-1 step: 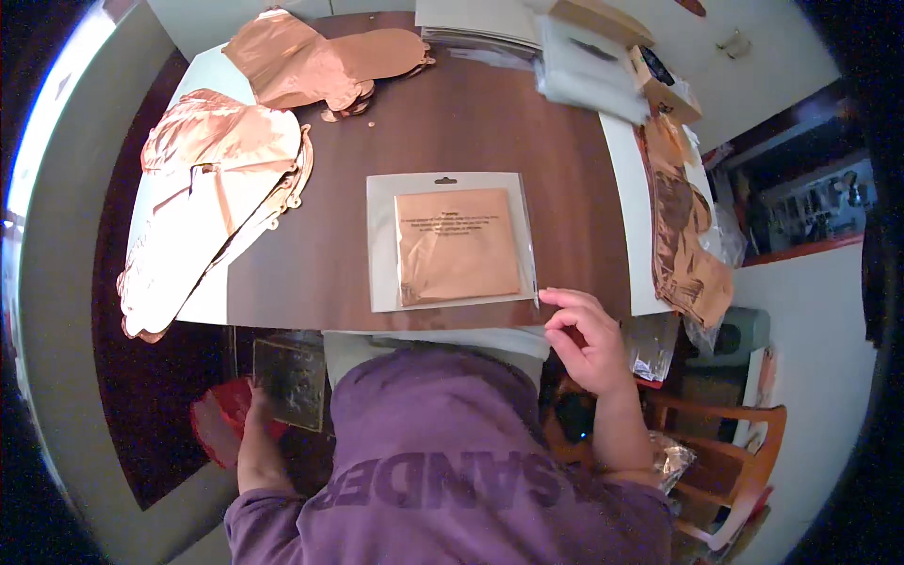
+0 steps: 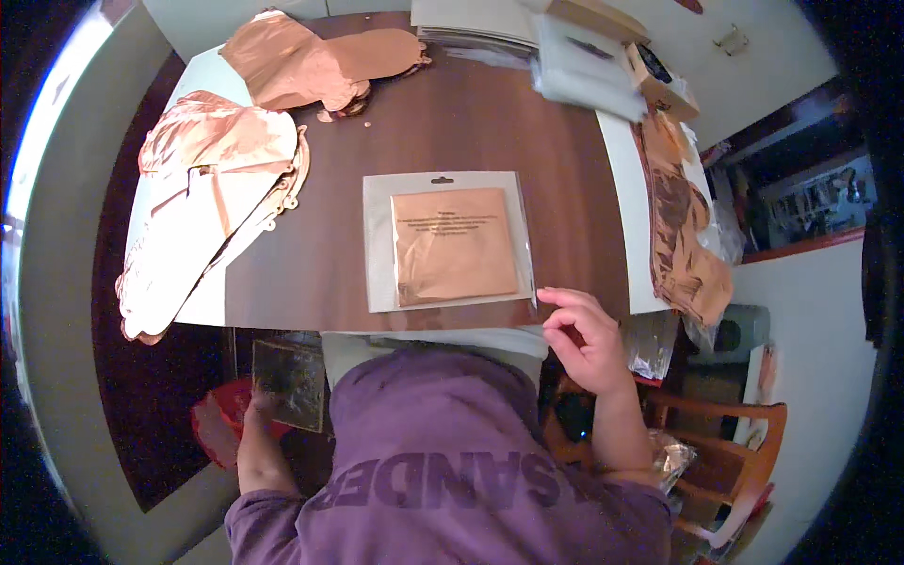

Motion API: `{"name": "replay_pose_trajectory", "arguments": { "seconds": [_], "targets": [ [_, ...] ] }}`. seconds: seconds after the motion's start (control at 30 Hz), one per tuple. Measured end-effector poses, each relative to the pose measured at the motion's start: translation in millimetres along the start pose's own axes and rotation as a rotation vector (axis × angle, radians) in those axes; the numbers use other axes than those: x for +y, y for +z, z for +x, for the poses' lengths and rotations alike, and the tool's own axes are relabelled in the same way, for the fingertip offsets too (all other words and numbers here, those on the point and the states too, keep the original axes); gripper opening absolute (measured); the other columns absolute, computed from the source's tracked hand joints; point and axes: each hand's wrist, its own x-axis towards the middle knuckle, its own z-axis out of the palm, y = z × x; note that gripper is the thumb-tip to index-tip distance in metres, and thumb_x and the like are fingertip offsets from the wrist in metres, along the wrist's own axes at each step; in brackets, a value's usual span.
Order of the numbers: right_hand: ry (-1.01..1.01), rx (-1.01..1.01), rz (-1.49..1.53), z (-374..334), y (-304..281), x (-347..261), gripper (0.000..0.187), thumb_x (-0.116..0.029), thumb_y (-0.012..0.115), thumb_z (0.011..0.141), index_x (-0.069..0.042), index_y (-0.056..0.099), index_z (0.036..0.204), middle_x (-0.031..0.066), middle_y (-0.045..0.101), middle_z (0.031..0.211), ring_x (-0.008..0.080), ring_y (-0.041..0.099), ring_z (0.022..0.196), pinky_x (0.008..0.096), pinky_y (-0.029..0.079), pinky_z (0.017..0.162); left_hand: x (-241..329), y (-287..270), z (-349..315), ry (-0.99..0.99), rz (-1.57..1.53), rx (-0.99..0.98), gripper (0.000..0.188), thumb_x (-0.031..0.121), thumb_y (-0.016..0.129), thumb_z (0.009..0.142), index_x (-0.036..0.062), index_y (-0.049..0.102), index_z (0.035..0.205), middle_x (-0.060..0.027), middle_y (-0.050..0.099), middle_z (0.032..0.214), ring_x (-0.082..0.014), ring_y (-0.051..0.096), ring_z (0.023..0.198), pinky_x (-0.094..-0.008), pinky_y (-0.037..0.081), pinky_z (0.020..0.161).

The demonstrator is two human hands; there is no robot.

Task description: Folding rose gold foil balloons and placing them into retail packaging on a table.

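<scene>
A clear packet (image 2: 379,282) with a hang hole lies flat near the table's front edge. Inside it is a folded square of rose-gold foil (image 2: 456,259) with small dark print. My right hand (image 2: 586,337) rests at the table edge, its index fingertip beside the packet's lower right corner. Thumb and forefinger are apart, with nothing visible between them. Down below the table on the left, my left hand (image 2: 261,411) is next to a red bag (image 2: 217,424). Its fingers are dim and blurred, so their grip is unclear.
Rose-gold foil balloons, uninflated, lie at the left (image 2: 212,151), far left (image 2: 282,61) and right (image 2: 692,245) of the brown tabletop (image 2: 452,113). Clear bags (image 2: 589,80) and a small carton (image 2: 664,80) sit at the back right. A wooden chair (image 2: 725,461) stands at lower right.
</scene>
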Motion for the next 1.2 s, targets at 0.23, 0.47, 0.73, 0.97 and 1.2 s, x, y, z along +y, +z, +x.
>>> {"name": "replay_pose_trajectory", "arguments": {
  "seconds": [0.23, 0.47, 0.73, 0.97, 1.2],
  "targets": [
    [-0.009, 0.052, -0.078, -7.0, -1.0, -1.1, 0.01, 0.0, 0.069, 0.079, -0.002, 0.063, 0.086, 0.0142, 0.066, 0.116, 0.0277, 0.063, 0.107, 0.0358, 0.05, 0.089, 55.4, 23.4, -13.6, -0.332, 1.383, -0.082, 0.062, 0.045, 0.062, 0.083, 0.012, 0.048, 0.135, -0.0116, 0.054, 0.137, -0.0331, 0.055, 0.12, -0.043, 0.046, 0.099],
    [-0.107, -0.012, -0.226, -10.3, 9.1, 5.7, 0.03, -0.009, 0.074, 0.074, -0.006, 0.063, 0.101, 0.0137, 0.058, 0.13, 0.0333, 0.055, 0.119, 0.0447, 0.042, 0.101, 105.9, 50.7, -55.0, 0.509, 1.743, 0.116, 0.043, 0.034, 0.072, 0.071, 0.0115, 0.067, 0.107, -0.0192, 0.069, 0.104, -0.0401, 0.064, 0.098, -0.0506, 0.052, 0.083],
    [-0.192, -0.144, -0.584, 0.9, 27.0, 14.7, 0.071, -0.014, 0.079, 0.067, -0.006, 0.051, 0.132, 0.0125, 0.042, 0.147, 0.035, 0.037, 0.136, 0.0508, 0.031, 0.112, 327.1, 237.3, -184.7, 0.882, 1.6, -0.174, 0.033, 0.028, 0.074, 0.07, 0.0082, 0.068, 0.095, -0.0125, 0.068, 0.087, -0.0307, 0.064, 0.086, -0.0425, 0.047, 0.08],
    [-0.233, -0.189, -0.542, 16.7, 23.9, 16.7, 0.08, -0.018, 0.08, 0.065, -0.006, 0.045, 0.136, 0.015, 0.041, 0.145, 0.0368, 0.036, 0.135, 0.0508, 0.033, 0.11, 411.2, 344.4, -223.4, 1.488, 1.121, -0.433, 0.066, 0.031, 0.08, 0.066, 0.0085, 0.057, 0.124, -0.0147, 0.051, 0.135, -0.0372, 0.047, 0.127, -0.0543, 0.034, 0.107],
    [-0.223, -0.202, -0.565, 14.0, 22.4, 9.4, 0.072, -0.016, 0.082, 0.064, -0.005, 0.051, 0.128, 0.0132, 0.048, 0.136, 0.0327, 0.047, 0.124, 0.045, 0.041, 0.103, 385.3, 364.0, -194.6, 1.568, 1.163, -0.596, 0.059, 0.028, 0.074, 0.076, 0.0072, 0.054, 0.128, -0.015, 0.052, 0.135, -0.0323, 0.048, 0.129, -0.0503, 0.036, 0.108]
  ]
}}
